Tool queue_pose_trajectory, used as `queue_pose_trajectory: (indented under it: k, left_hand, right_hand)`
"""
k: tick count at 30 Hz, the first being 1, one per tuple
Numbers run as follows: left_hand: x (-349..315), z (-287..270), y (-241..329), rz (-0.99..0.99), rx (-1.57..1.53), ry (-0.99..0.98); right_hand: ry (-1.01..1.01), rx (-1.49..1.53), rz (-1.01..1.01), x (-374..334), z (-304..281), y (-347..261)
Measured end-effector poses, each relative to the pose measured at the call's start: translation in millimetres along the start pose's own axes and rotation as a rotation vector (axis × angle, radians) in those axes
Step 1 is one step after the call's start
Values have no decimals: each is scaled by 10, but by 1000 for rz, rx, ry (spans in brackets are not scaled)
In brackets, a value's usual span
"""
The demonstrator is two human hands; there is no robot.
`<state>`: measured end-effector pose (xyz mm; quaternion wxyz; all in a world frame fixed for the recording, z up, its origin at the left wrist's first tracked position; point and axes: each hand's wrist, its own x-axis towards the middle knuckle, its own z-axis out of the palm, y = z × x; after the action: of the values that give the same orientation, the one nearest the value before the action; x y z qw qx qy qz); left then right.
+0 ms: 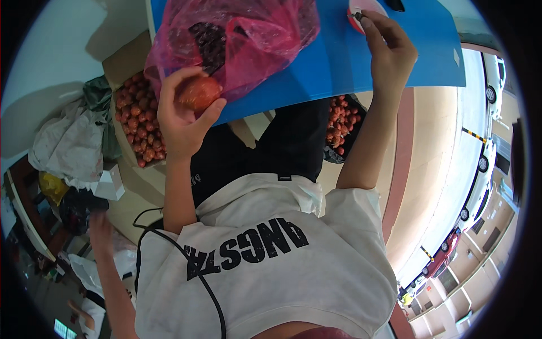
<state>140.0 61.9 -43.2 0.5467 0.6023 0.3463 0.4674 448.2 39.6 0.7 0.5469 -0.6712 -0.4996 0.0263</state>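
The left hand (182, 129) curls round a red ball (200, 94), probably to steady it, by the pink bag (266, 50) on the table (339, 68). The right hand (397, 50) pinches a small dark bit (358, 17) at the bowl (370, 7), likely for fine control.

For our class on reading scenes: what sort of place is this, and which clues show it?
Probably a small produce workspace opening onto a street or car park: reddish round produce in a cardboard box, a blue table, and cars outside.
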Motion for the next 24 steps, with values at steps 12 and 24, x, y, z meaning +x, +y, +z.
queue_pose_trajectory:
  k: [12, 24]
  left_hand:
    - [119, 66, 8, 14, -46, -183]
    - [131, 118, -73, 92, 158, -168]
  right_hand:
    - [-263, 1038, 401, -838, 733, -328]
    - [-455, 1092, 438, -954, 819, -286]
